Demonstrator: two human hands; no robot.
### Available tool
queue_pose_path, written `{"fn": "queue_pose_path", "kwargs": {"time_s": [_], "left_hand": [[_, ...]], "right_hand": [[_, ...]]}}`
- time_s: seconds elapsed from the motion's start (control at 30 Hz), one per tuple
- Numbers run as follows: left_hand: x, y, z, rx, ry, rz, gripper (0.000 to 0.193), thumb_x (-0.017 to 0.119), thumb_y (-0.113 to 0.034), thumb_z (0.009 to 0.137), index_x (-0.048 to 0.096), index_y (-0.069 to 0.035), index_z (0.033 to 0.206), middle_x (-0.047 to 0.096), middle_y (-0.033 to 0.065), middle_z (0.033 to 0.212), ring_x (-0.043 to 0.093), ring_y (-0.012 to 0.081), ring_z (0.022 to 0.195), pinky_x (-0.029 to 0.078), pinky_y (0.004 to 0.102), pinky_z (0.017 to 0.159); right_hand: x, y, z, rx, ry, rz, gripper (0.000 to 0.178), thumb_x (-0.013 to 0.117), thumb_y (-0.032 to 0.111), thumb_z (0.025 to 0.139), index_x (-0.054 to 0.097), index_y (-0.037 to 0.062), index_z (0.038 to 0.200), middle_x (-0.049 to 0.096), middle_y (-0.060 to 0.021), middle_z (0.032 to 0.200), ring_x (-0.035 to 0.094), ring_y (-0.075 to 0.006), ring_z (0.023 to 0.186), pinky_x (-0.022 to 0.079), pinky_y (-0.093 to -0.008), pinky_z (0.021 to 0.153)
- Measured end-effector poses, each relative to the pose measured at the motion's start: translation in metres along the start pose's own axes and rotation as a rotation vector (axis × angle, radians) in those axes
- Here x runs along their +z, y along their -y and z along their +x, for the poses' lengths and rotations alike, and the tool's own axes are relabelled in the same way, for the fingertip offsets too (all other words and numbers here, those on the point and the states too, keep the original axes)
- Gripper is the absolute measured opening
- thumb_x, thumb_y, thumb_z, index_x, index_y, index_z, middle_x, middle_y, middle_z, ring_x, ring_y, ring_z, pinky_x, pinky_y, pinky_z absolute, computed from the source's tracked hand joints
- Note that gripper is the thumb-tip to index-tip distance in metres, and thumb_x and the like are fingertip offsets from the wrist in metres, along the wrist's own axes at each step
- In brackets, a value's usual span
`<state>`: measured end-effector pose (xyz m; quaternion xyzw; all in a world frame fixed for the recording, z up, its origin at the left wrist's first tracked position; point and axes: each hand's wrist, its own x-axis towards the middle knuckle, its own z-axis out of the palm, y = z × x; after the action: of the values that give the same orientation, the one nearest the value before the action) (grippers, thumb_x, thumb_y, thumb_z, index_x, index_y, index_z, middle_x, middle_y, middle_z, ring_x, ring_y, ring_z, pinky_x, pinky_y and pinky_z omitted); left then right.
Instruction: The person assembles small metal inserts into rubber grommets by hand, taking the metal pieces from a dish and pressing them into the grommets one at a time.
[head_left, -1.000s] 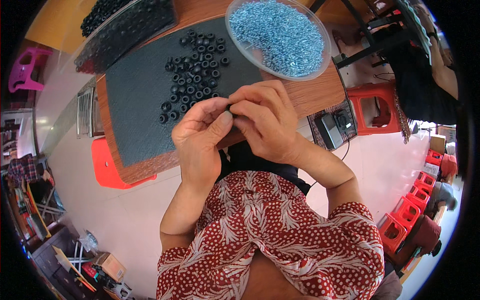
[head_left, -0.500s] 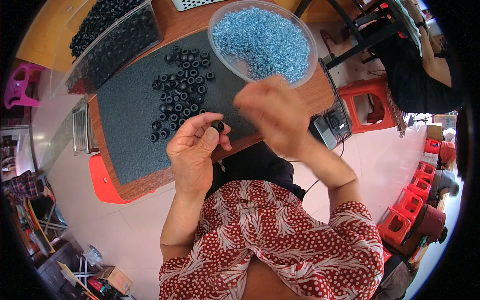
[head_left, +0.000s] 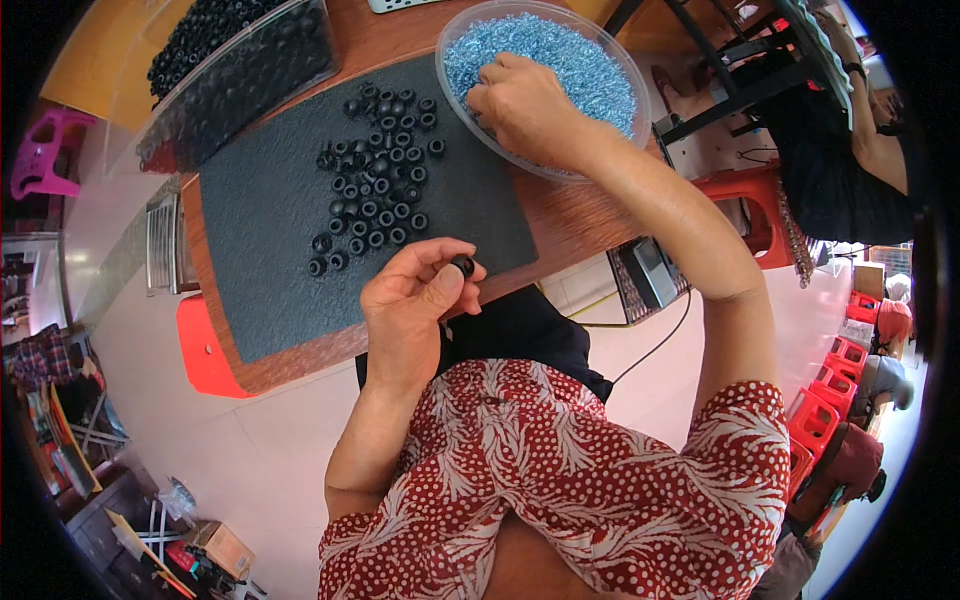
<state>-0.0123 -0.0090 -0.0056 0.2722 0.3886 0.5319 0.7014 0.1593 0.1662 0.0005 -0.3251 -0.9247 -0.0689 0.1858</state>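
Observation:
Between the thumb and fingers of my left hand (head_left: 408, 305) is a small round black cap (head_left: 463, 265) with a hollow end, held just off the table's near edge. My right hand (head_left: 528, 108) reaches into a round clear plastic tub (head_left: 645, 98) filled with tiny clear bluish pieces (head_left: 598, 78). Its fingers are curled downward among them, and the fingertips are hidden, so what they grip does not show. Many similar black caps (head_left: 380, 185) lie loose in a cluster on the dark textured mat (head_left: 255, 235), left of the tub.
A clear box (head_left: 240, 90) full of black caps stands at the table's far left. The wooden tabletop (head_left: 560, 225) ends close to my lap. A red stool (head_left: 205, 350) is under its left corner; a device with a cable (head_left: 655, 272) sits to the right. Other people are farther right.
My right hand has moved up and away from me, from over the mat's right edge into the tub. My left hand still pinches the black cap; the view has shifted slightly.

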Motion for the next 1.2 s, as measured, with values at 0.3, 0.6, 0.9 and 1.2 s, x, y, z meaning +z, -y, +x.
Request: {"fn": "queue_pose_path", "kwargs": {"time_s": [0.3, 0.6, 0.9, 1.2], "left_hand": [[-0.003, 0.006, 0.003, 0.014, 0.021, -0.033, 0.021, 0.056, -0.011, 0.087, 0.055, 0.003, 0.102, 0.062, 0.0144, 0.086, 0.058, 0.0143, 0.063, 0.048, 0.0257, 0.057], [-0.004, 0.008, 0.004, 0.01, 0.025, -0.061, 0.019, 0.055, -0.011, 0.088, 0.055, 0.003, 0.101, 0.062, 0.0147, 0.085, 0.058, 0.0145, 0.062, 0.048, 0.0255, 0.056], [-0.006, 0.001, 0.009, 0.079, -0.018, -0.043, 0.018, 0.055, -0.003, 0.086, 0.057, 0.003, 0.103, 0.063, 0.0118, 0.088, 0.059, 0.0113, 0.067, 0.052, 0.0241, 0.063], [-0.001, 0.002, 0.008, 0.133, -0.045, -0.129, 0.021, 0.056, -0.003, 0.086, 0.056, 0.005, 0.105, 0.062, 0.0103, 0.085, 0.06, 0.0139, 0.068, 0.052, 0.0263, 0.063]], "right_hand": [[-0.002, -0.008, -0.003, 0.058, -0.045, 0.144, 0.003, 0.058, 0.005, 0.065, 0.057, 0.002, 0.065, 0.059, -0.0156, 0.069, 0.056, -0.0331, 0.075, 0.047, -0.0418, 0.065], [-0.029, 0.007, -0.012, 0.395, 0.018, 0.468, 0.01, 0.062, 0.009, 0.071, 0.055, 0.0012, 0.071, 0.057, -0.0133, 0.068, 0.057, -0.0311, 0.064, 0.045, -0.0373, 0.058], [-0.058, 0.046, -0.021, 0.258, -0.083, 0.758, 0.009, 0.064, 0.006, 0.076, 0.058, 0.0018, 0.082, 0.058, -0.0089, 0.068, 0.059, -0.0182, 0.065, 0.046, -0.03, 0.059], [-0.062, 0.088, -0.032, 0.258, 0.085, 0.933, 0.011, 0.065, 0.005, 0.075, 0.058, -0.0006, 0.081, 0.056, -0.0082, 0.074, 0.058, -0.016, 0.068, 0.046, -0.0263, 0.059]]}}
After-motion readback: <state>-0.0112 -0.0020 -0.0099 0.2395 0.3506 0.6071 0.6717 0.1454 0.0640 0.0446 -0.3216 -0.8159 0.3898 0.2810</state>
